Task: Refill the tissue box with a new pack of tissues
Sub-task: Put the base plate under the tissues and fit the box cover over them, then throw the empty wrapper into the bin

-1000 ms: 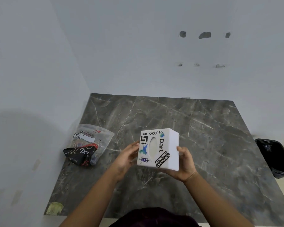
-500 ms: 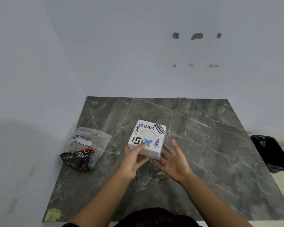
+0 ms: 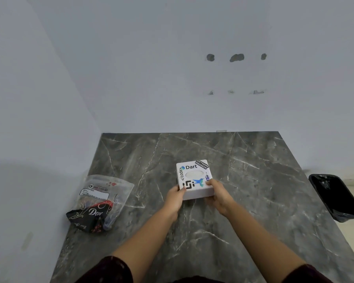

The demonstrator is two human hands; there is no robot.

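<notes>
The tissue box [image 3: 194,178] sat flat on the grey marble table [image 3: 253,201], its sticker-covered top facing up and the oval slot in the middle of that top showing pale. I had it held between both hands at its near end. My left hand [image 3: 174,198] was closed around the near left corner, thumb pressed on the top beside the black square logo, the other fingers hidden under or behind the edge. My right hand [image 3: 219,196] gripped the near right corner, thumb lying on the top by the small purple sticker, fingers wrapped down the side wall. The box's far end pointed away from my fingertips, with "Dart" and "SOFTWARE ENGINEER" printed there.

Well off to the left of my left hand lay a clear plastic pouch [image 3: 102,201], crumpled, with a dark "Dove" packet inside its lower part; it was apart from the box and from both hands. Far to the right of my right hand, beyond the table's edge and lower down, stood a black bin [image 3: 335,197] lined with a black bag.
</notes>
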